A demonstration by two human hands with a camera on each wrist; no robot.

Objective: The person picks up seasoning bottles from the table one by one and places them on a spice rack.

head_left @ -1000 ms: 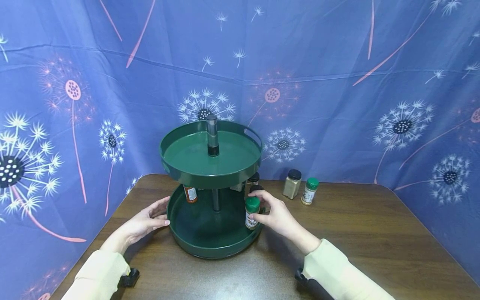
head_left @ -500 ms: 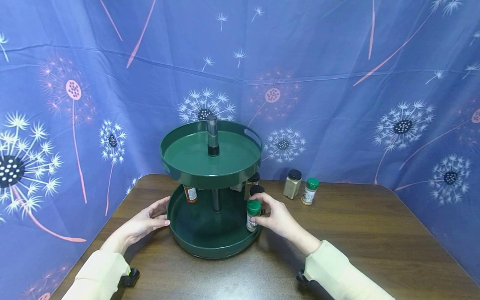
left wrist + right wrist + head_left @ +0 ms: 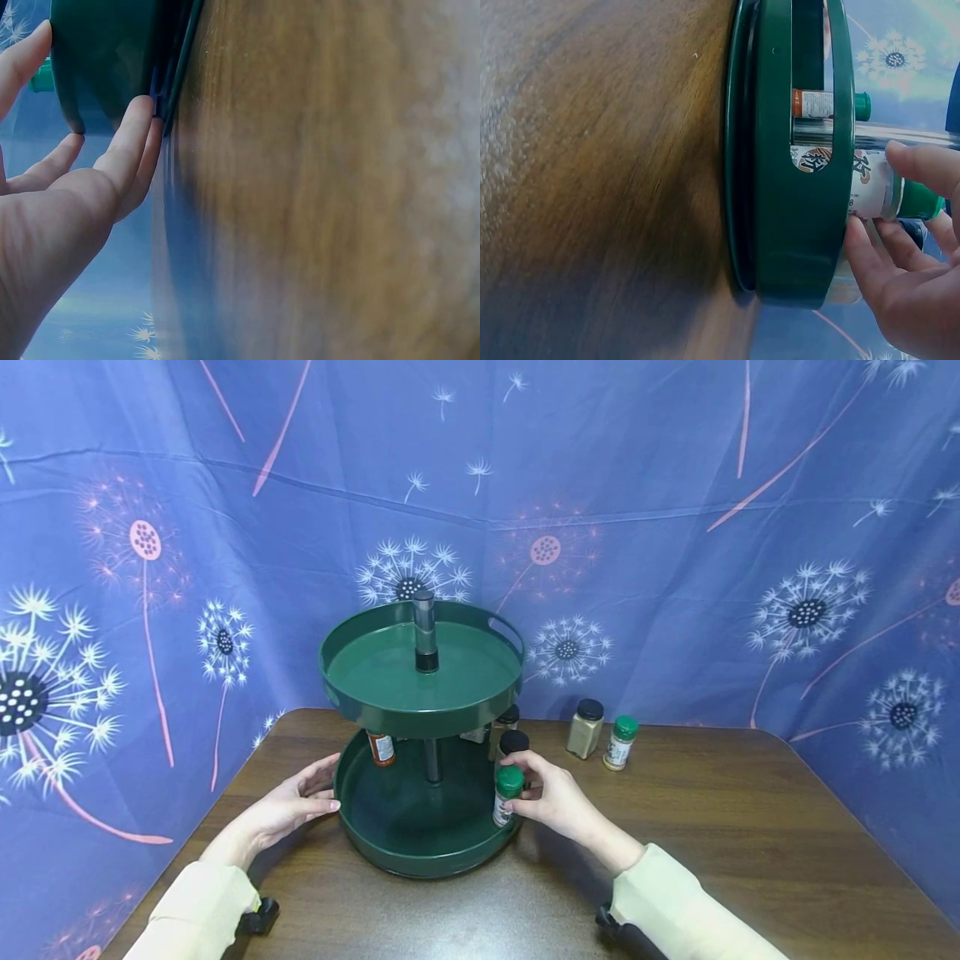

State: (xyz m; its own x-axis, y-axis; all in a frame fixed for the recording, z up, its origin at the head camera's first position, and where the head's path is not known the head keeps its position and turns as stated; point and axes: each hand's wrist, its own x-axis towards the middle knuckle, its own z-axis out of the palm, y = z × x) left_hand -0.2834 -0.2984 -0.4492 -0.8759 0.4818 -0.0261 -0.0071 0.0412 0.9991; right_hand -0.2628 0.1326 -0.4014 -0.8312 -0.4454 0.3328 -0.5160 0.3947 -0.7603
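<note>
A dark green two-tier turntable stands on the table, its lower tray (image 3: 427, 865) beneath an upper tray (image 3: 420, 722). At the right inside of the lower tray, my right hand (image 3: 553, 795) pinches a green-capped spice jar (image 3: 510, 782) between thumb and fingers. The right wrist view shows the white label of this spice jar (image 3: 868, 186) behind the tray wall (image 3: 802, 240), which hides its base. On the left side my left hand (image 3: 288, 802) rests its fingertips against the lower tray's rim; the left wrist view shows the fingers (image 3: 127, 142) loosely extended there.
Behind the held jar stands a black-capped jar (image 3: 513, 742), with another black-capped jar (image 3: 508, 717) farther back. A red-orange jar (image 3: 382, 749) stands at the lower tray's back left. On the table at right are a square black-capped jar (image 3: 584, 729) and another green-capped jar (image 3: 619, 743).
My right hand has shifted the green-capped spice jar slightly toward me and to the right, showing more of the black-capped jar behind it. My left hand has stayed in place.
</note>
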